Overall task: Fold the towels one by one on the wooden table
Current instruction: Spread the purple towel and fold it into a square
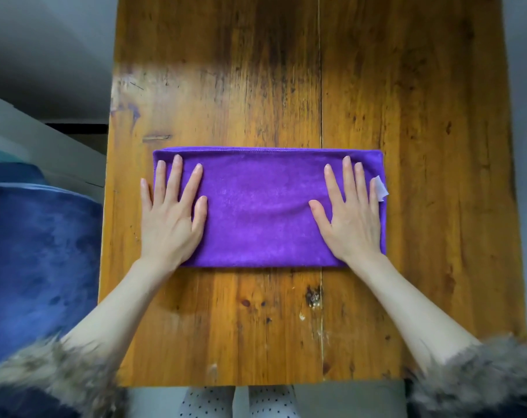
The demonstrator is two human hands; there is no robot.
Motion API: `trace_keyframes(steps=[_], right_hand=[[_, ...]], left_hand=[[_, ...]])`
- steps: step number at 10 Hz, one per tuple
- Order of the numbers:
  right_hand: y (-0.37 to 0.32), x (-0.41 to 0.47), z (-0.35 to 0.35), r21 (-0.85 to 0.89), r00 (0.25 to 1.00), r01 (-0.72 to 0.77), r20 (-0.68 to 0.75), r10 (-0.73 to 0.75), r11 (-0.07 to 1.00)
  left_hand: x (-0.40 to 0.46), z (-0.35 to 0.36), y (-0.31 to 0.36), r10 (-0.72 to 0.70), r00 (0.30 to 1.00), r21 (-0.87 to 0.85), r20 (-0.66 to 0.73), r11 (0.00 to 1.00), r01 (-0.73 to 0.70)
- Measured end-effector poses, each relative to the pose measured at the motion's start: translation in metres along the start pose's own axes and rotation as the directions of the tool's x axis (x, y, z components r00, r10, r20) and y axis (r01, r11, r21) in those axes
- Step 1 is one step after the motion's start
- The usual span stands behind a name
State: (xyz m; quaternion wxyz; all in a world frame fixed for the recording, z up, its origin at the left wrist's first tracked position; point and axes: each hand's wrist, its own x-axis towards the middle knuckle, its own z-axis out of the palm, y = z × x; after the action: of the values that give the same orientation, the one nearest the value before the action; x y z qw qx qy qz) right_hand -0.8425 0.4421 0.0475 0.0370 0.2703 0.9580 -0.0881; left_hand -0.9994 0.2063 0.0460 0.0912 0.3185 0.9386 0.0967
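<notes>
On towel [263,206], lying long side-to-side on table [407,86]: left hand [171,218], right hand [352,218] pressed flat at opposite ends, gripping nothing, equally near.

Surroundings, off the counter

Left: blue plush fabric [39,251], mottled nap, alongside the counter edge; a paler blue fold [11,173] behind it; white boards [45,137] running diagonally beyond, with a dark gap [78,128] at their far end. Near edge: brown-grey fur cuffs [54,375] at both lower corners; white cloth with small black dots [241,402] at bottom centre. Grey floor [524,86] along the right.
</notes>
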Motion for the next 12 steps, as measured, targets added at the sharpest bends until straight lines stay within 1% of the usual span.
trace_keyframes(steps=[1, 2, 3, 4, 5, 6, 7, 8, 9, 10, 11, 12], right_hand=[[-0.019, -0.012, -0.004, 0.038, 0.998, 0.057, -0.027, -0.056, 0.998], [-0.052, -0.03, -0.001, 0.043, 0.978, 0.21, -0.017, -0.209, 0.977], [-0.078, -0.037, 0.009, 0.02, 0.955, 0.295, 0.026, -0.296, 0.955], [-0.088, -0.037, 0.016, -0.019, 0.962, 0.27, 0.06, -0.268, 0.963], [-0.09, -0.037, 0.02, -0.051, 0.967, 0.244, 0.082, -0.239, 0.968], [-0.093, -0.036, 0.02, -0.069, 0.971, 0.231, 0.085, -0.225, 0.97], [-0.094, -0.037, 0.021, -0.081, 0.973, 0.221, 0.079, -0.215, 0.972], [-0.101, -0.033, 0.02, -0.065, 0.981, 0.185, 0.066, -0.18, 0.981], [-0.114, -0.021, 0.019, -0.047, 0.988, 0.143, 0.065, -0.14, 0.989], [-0.125, -0.01, 0.018, -0.042, 0.99, 0.117, 0.077, -0.114, 0.992], [-0.129, -0.008, 0.017, -0.047, 0.989, 0.108, 0.105, -0.102, 0.993], [-0.126, -0.009, 0.009, -0.01, 0.982, 0.131, 0.142, -0.128, 0.991]], left_hand=[[-0.009, -0.007, 0.005, -0.039, 0.993, -0.188, -0.112, 0.982, 0.017], [-0.025, -0.016, 0.001, -0.281, 0.929, -0.33, -0.243, 0.924, 0.193], [-0.035, -0.021, -0.004, -0.482, 0.868, -0.368, -0.12, 0.834, 0.412], [-0.032, -0.023, -0.011, -0.51, 0.86, -0.36, -0.008, 0.804, 0.473], [-0.028, -0.023, -0.016, -0.527, 0.848, -0.3, 0.052, 0.802, 0.517], [-0.023, -0.027, -0.013, -0.56, 0.821, -0.225, 0.107, 0.791, 0.569], [-0.017, -0.033, -0.011, -0.553, 0.825, -0.23, 0.117, 0.793, 0.564], [-0.009, -0.044, -0.012, -0.548, 0.829, -0.304, 0.113, 0.775, 0.554], [0.005, -0.056, -0.019, -0.54, 0.829, -0.378, 0.143, 0.744, 0.55], [0.021, -0.063, -0.034, -0.543, 0.806, -0.515, 0.233, 0.635, 0.577], [0.025, -0.072, -0.043, -0.493, 0.776, -0.608, 0.394, 0.493, 0.622], [0.022, -0.082, -0.039, -0.433, 0.754, -0.643, 0.495, 0.401, 0.653]])
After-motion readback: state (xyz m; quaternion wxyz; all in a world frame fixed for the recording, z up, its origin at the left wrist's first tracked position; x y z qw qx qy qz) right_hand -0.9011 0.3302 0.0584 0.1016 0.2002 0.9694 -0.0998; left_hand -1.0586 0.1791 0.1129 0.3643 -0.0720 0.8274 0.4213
